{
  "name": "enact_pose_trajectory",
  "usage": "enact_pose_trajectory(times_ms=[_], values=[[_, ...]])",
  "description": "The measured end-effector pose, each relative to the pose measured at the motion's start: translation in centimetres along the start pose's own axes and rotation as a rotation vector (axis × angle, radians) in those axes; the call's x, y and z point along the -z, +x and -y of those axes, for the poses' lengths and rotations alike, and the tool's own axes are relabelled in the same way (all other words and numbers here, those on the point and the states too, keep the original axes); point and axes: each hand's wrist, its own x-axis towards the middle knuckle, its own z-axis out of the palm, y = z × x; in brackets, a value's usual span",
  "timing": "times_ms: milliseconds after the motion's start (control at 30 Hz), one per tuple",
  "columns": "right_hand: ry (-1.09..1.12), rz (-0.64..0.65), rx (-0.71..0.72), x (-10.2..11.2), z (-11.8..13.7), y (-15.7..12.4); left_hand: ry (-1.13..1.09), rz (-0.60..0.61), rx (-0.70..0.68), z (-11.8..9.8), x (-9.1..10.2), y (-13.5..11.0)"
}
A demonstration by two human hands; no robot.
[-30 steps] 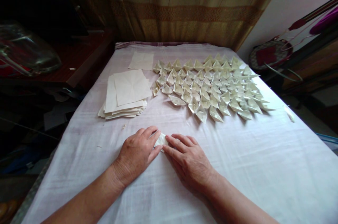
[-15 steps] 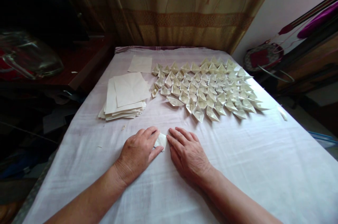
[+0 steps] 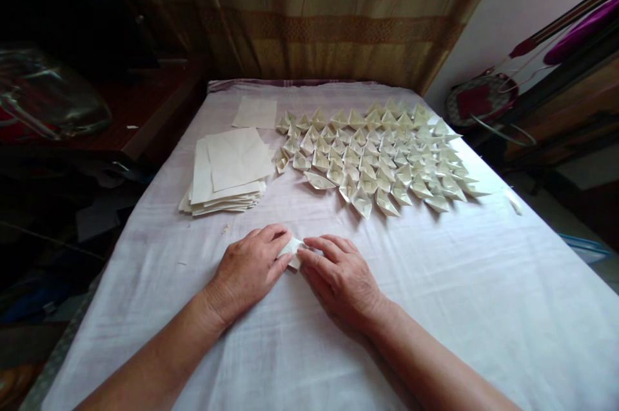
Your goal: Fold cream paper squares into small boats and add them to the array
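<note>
A small folded piece of white paper (image 3: pixel 293 250) lies between my two hands, low over the cloth. My left hand (image 3: pixel 251 266) grips its left side, the thumb along the near edge and the fingers over the far part. The fingertips of my right hand (image 3: pixel 338 275) close on its right edge. Much of the paper is covered by my fingers. Beyond my hands, many folded paper boats (image 3: pixel 370 159) stand in close rows. To their left is a stack of flat paper sheets (image 3: pixel 236 162), with a single sheet (image 3: pixel 255 113) behind it.
A white cloth (image 3: pixel 435 308) covers the table. Tiny paper scraps (image 3: pixel 225 228) lie in front of the stack. A patterned curtain (image 3: pixel 309 17) hangs behind the table. At the left stands a dark red desk (image 3: pixel 159 108) with a clear plastic bag (image 3: pixel 53 95) on it.
My right fingers have shifted left onto the edge of the folded paper. My left hand has moved slightly left and still grips it. The whole view has tilted a little.
</note>
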Motion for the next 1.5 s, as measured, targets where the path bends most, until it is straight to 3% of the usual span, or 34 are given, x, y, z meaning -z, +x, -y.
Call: enact_pose_trajectory(times_ms=[200,500,800,1333,1500], values=[[0.034,-0.005,0.15,-0.3,-0.8,0.6,-0.019,0.02,0.003,0.0,0.1,-0.2],[0.01,0.123,0.116,0.1,-0.5,0.2,-0.035,0.018,0.028,-0.2,-0.3,-0.3],[-0.019,0.172,0.087,0.2,-0.1,-0.6,-0.186,0.057,-0.015,1.9,-0.3,0.0],[0.017,0.16,0.061,-0.5,-0.4,-1.0,-0.158,-0.083,0.143,0.6,-1.2,0.8],[-0.002,0.162,0.06,-0.6,-0.4,-1.0,-0.017,-0.044,0.263,-0.3,-1.2,1.6]])
